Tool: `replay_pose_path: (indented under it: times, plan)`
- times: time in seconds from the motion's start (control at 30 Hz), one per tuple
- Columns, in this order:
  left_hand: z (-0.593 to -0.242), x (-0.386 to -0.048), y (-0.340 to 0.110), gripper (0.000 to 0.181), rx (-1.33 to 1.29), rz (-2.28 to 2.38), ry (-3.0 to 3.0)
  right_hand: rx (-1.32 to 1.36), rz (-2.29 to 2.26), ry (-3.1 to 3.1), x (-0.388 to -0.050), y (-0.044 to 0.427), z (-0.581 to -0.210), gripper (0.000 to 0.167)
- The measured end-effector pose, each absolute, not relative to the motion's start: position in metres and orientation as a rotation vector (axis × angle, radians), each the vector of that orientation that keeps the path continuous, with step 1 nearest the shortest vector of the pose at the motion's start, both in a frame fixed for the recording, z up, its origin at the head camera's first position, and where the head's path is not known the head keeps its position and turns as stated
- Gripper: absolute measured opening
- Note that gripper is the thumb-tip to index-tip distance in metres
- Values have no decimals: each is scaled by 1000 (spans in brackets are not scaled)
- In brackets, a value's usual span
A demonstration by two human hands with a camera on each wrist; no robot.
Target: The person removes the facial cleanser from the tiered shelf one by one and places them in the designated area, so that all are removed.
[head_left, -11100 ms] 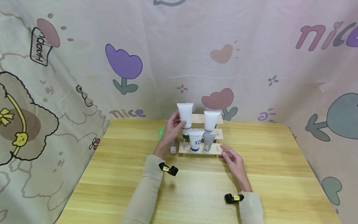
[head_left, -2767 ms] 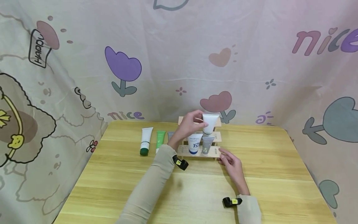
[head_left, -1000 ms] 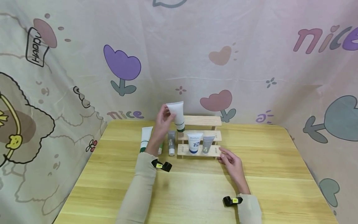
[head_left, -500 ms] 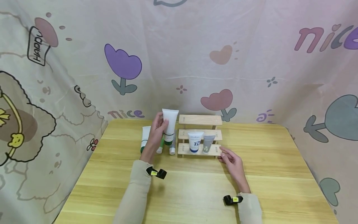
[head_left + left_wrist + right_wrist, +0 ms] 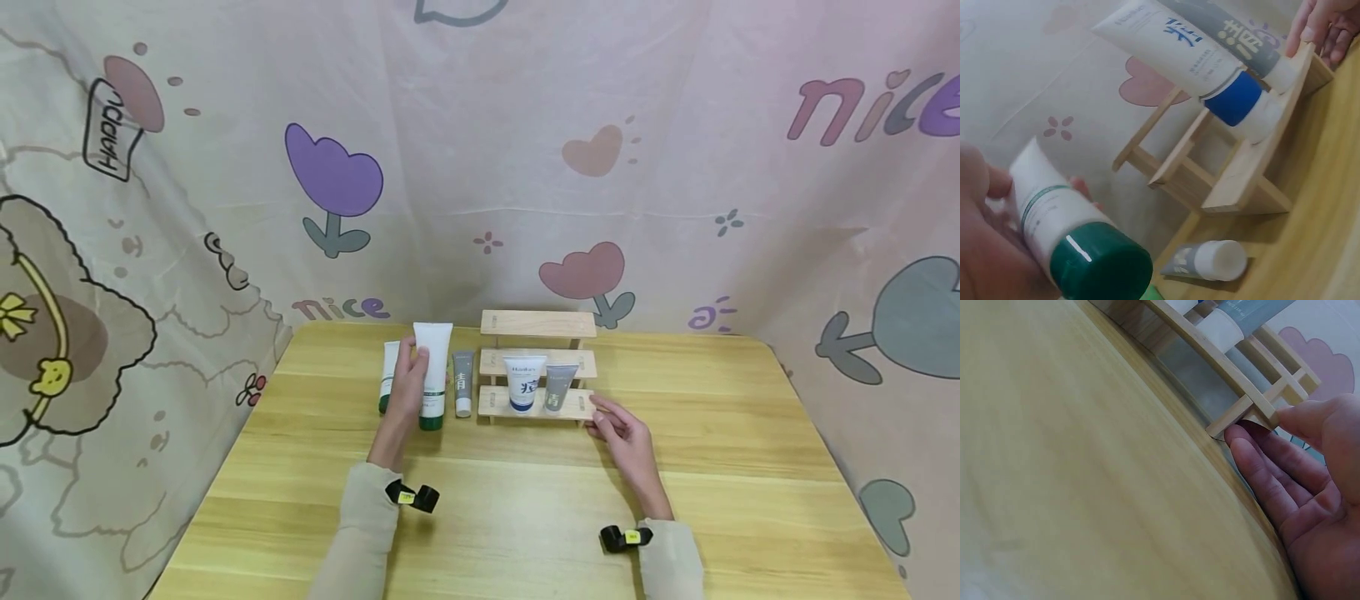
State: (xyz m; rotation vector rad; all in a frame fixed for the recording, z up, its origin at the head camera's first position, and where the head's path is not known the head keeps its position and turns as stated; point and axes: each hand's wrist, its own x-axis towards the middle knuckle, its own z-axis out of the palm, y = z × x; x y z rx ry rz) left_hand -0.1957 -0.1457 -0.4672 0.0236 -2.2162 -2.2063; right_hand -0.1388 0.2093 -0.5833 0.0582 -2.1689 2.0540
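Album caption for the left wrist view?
A left hand grips a green-capped white tube near a stepped wooden rack.

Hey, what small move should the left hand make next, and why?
Probably lower the held green-capped tube to the table: the left hand grips it, seemingly raised, and a gray tube already lies there beside the wooden rack.

On the table (image 5: 517,517), one tube (image 5: 463,383) lies just left of a rack (image 5: 538,323) bearing two tubes (image 5: 524,382).
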Motion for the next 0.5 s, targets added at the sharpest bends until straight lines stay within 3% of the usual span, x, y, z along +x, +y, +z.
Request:
replay_pose_path:
  times: [0.13, 0.33, 0.5]
  plan:
    - [-473, -191, -146, 37, 112, -2253, -2189, 64, 2054, -2164, -138, 209, -584, 35]
    - [-482, -186, -149, 65, 109, -2281, -2213, 73, 2048, -2163, -138, 209, -583, 34]
    - [-494, -177, -154, 66, 92, -2418, -2152, 61, 2058, -2160, -138, 208, -582, 34]
